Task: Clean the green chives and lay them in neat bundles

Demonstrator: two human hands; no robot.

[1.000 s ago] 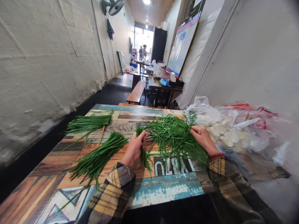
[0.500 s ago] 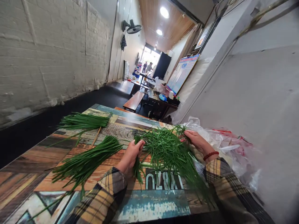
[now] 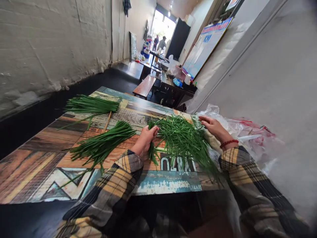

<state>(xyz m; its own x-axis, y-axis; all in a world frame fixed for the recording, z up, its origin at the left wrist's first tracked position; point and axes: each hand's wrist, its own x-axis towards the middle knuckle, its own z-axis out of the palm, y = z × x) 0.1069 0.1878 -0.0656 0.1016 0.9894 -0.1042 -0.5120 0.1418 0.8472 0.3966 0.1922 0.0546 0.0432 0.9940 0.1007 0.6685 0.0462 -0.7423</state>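
My left hand (image 3: 145,139) is closed around a small bunch of garlic chives (image 3: 153,152), its green ends showing above and below the fist. Just right of it lies a loose, tangled heap of garlic chives (image 3: 184,136), trailing toward the table's near edge. Over the heap's far right corner is my right hand (image 3: 215,127), fingers stretched out and nothing visible in them. Left of my left hand rests a neat bundle of garlic chives (image 3: 105,142). A second aligned bundle (image 3: 91,105) lies farther back at the table's left side.
The patchwork-pattern table (image 3: 42,162) carries it all. Crumpled clear plastic bags (image 3: 247,132) crowd its right side by the white wall. Beyond it are a wooden bench (image 3: 145,86) and another table with things on it. Two people (image 3: 161,43) are far off near the bright doorway.
My view has tipped downward, showing the table's near edge. My right hand has let go of the chives at the heap's far corner and its fingers have straightened. My left hand keeps its bunch.
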